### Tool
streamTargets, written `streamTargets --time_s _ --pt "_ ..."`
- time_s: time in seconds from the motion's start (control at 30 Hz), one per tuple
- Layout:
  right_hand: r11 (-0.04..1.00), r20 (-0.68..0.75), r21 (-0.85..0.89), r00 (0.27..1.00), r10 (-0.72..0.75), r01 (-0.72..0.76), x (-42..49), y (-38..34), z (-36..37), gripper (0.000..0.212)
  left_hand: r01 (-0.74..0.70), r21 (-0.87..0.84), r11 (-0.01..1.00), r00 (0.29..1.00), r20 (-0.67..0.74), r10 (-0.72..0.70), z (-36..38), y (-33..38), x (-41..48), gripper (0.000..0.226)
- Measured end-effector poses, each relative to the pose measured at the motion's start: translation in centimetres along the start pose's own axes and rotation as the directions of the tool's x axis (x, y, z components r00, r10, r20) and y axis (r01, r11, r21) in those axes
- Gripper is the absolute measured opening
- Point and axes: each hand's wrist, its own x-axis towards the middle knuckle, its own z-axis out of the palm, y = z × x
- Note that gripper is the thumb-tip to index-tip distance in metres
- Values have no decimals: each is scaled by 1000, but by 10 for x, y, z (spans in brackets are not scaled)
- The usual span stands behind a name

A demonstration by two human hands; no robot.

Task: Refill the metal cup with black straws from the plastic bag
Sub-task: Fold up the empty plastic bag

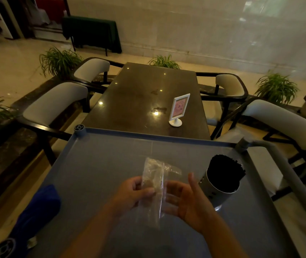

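A clear plastic bag [156, 179], crumpled and with no straws visible inside, hangs between my two hands above the grey cart top [96, 164]. My left hand [131, 192] pinches its left side. My right hand [187, 198] holds its right side with thumb raised and fingers curled behind the film. To the right stands the metal cup [217, 190], a perforated steel cylinder packed with black straws [224, 172] that stick up above its rim. The cup is a short gap away from my right hand.
The cart has a raised blue rim [148, 135] and a grey handle bar [286, 168] along the right. A blue cloth [42, 207] hangs at the cart's left edge. Beyond it is a dark table [144, 95] with a white sign holder [178, 110] and padded chairs around.
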Motion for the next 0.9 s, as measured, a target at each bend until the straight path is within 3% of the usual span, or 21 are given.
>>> streamTargets --time_s 0.13,0.23,0.43,0.67,0.9 --pt "992 -3 -120 999 -43 43 -2 6 4 63 -51 48 998 995 -87 55 4 1 1 42" --pt "954 -71 -284 990 -119 94 -2 6 10 49 -64 87 994 996 -52 69 10 0 1 40" --pt "911 -169 -399 969 -182 102 -3 10 12 21 -40 101 994 999 1 40 17 -3 -2 48" --pt "894 -171 -429 960 -221 129 -6 13 7 9 24 69 997 997 68 -29 13 -8 -5 41" --pt "881 -149 -452 961 -233 144 -7 13 1 14 59 106 993 990 121 -72 8 -8 -6 22"
